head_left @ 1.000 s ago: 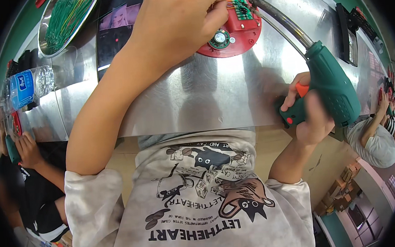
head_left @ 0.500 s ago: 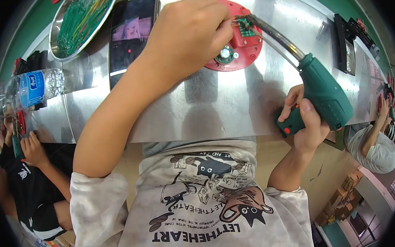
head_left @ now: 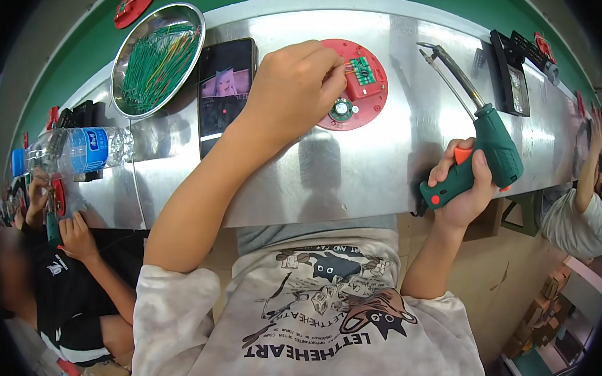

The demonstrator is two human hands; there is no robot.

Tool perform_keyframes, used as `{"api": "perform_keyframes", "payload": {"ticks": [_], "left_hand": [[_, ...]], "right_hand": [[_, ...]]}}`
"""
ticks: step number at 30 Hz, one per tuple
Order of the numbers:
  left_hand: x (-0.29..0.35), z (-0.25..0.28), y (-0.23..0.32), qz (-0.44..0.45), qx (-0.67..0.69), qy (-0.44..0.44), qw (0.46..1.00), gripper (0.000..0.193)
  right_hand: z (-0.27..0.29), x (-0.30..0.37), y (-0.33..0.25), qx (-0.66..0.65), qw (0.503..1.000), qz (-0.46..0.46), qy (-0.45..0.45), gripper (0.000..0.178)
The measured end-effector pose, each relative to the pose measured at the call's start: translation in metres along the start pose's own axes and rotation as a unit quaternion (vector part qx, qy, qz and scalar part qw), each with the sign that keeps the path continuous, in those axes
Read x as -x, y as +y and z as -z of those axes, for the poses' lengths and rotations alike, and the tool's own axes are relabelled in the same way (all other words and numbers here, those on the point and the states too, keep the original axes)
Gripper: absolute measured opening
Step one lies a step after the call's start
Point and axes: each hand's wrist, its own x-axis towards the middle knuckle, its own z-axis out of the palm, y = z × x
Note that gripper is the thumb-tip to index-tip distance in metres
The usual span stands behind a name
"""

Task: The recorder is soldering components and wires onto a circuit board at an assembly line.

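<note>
A round red plastic housing (head_left: pixel 373 109) lies on the metal table in front of me, with a small green circuit board (head_left: pixel 362 71) and a round metal-and-green part (head_left: pixel 342 110) on it. My left hand (head_left: pixel 303 84) is closed over the housing's left side, fingertips pinched beside the board where thin wires show. What the fingers pinch is hidden. My right hand (head_left: pixel 467 185) grips a green soldering gun (head_left: pixel 497 145) with an orange trigger, at the table's near edge. Its bent tip points up and away, apart from the housing.
A metal bowl (head_left: pixel 201 39) of green, yellow and red wires stands at the back left, beside a phone (head_left: pixel 218 114). A plastic bottle (head_left: pixel 88 150) lies farther left. A black stand (head_left: pixel 511 72) sits at the right. Co-workers sit on both sides; one hand (head_left: pixel 76 237) shows at left.
The soldering gun's tip has moved off the circuit board, to the right. My left hand stays at the housing. The whole view has shifted, so more of the far table edge shows.
</note>
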Motion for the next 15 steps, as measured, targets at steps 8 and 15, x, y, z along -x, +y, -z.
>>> {"api": "perform_keyframes", "payload": {"ticks": [8,15], "left_hand": [[-0.004,-0.002,-0.004,-0.04,-0.012,0.014,0.999,0.01],[0.007,0.006,0.001,0.027,-0.027,-0.015,0.999,0.014]], "right_hand": [[0.023,-0.003,0.0,-0.075,0.995,-0.046,-0.045,0.031],[0.014,-0.002,-0.001,-0.042,0.997,-0.037,-0.058,0.03]]}}
